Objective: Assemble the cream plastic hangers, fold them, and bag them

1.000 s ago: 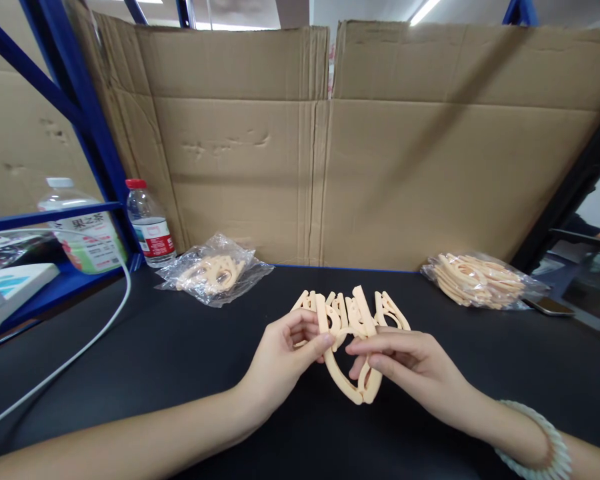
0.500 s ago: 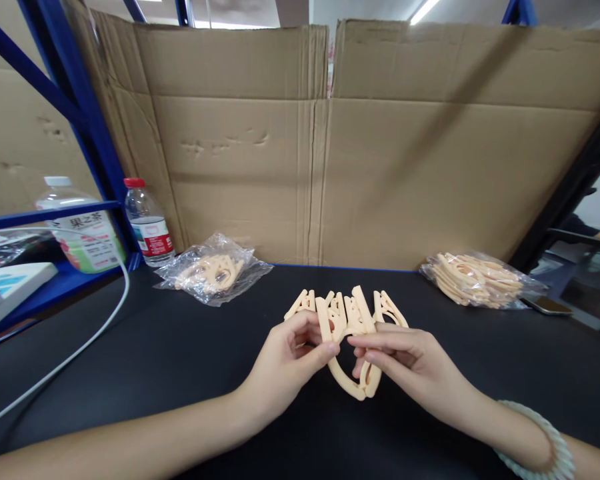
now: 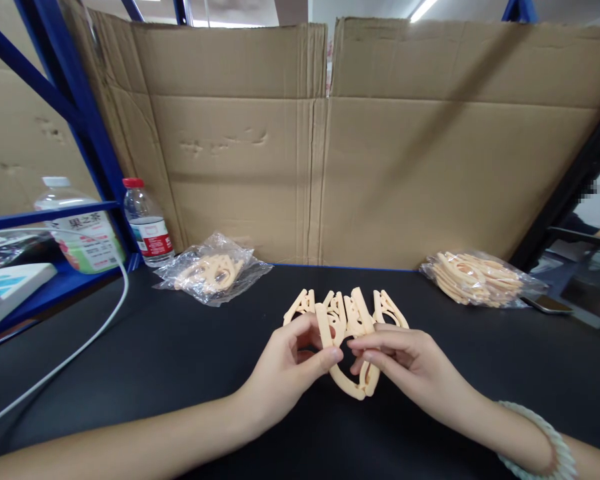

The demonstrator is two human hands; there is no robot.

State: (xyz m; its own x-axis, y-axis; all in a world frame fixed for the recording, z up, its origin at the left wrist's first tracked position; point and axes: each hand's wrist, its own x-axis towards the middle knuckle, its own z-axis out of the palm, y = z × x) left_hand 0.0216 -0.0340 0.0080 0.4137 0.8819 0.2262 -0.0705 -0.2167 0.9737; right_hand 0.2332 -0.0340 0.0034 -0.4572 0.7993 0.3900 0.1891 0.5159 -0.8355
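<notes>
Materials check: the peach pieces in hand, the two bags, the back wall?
The peach pieces, pinched by the left hand and right hand: likely moulded plastic, with a matte, uniform colour and cut-out webs. The left bag and right bag: thin clear plastic film, glossy and crinkled. The back wall: brown cardboard, matte, with creases and fold lines.

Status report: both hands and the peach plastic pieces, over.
Left hand, right hand: both pinching the peach plastic pieces over the black table. One bag of pieces back left, fuller bag back right, apart from the hands.
</notes>
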